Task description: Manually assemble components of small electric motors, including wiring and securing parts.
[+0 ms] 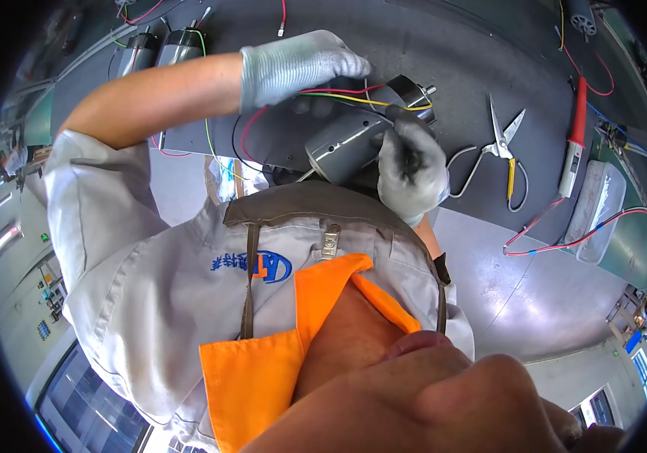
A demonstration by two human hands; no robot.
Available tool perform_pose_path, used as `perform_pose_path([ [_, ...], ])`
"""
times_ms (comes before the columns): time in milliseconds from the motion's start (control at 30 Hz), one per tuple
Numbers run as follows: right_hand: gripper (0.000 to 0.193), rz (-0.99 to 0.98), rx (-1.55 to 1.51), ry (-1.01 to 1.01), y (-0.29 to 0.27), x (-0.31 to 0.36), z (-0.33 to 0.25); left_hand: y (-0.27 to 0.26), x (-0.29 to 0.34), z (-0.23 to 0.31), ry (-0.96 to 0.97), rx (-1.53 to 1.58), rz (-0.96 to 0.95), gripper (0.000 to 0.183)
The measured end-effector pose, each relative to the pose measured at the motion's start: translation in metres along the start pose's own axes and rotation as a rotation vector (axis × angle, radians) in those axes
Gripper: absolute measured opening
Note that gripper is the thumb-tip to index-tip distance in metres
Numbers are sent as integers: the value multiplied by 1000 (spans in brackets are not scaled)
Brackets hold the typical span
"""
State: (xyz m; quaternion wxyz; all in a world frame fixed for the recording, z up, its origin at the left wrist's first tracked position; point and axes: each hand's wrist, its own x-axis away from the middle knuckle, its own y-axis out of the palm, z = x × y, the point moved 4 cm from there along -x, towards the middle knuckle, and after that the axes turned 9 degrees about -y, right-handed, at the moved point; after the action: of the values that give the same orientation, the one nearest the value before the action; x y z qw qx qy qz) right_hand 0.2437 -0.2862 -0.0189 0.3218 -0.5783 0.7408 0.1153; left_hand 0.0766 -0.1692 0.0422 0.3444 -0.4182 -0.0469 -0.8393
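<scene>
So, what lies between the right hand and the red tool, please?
In the head view, the scissors lie between the right hand and the red tool.

The motor [336,149], a shiny grey cylinder, slants across the upper centre of the frame, black end toward upper right; red and yellow wires [355,98] trail leftward.

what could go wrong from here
The open scissors near the right hand could nick its glove. The motor, close to the table's edge, might roll off if released. The yellow wire near the left hand could snag.
</scene>
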Motion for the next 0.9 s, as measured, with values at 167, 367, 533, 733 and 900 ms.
perform_pose_path([
  [167, 19, 302, -745, 600, -9, -19, 1, 17, -19, -3, 221, 54, 188, 35],
  [367, 36, 162, -784, 612, -19, -26, -15, 39, -17, -2, 198, 346, 220, 29],
  [533, 25, 117, -591, 611, -23, -23, -6, 46, -20, -7, 342, 405, 226, 24],
  [733, 37, 315, -716, 630, -36, -33, 13, 57, -20, -7, 269, 407, 254, 20],
  [900, 47, 210, -629, 677, -37, -44, 12, 58, -21, -9, 358, 391, 280, 20],
])
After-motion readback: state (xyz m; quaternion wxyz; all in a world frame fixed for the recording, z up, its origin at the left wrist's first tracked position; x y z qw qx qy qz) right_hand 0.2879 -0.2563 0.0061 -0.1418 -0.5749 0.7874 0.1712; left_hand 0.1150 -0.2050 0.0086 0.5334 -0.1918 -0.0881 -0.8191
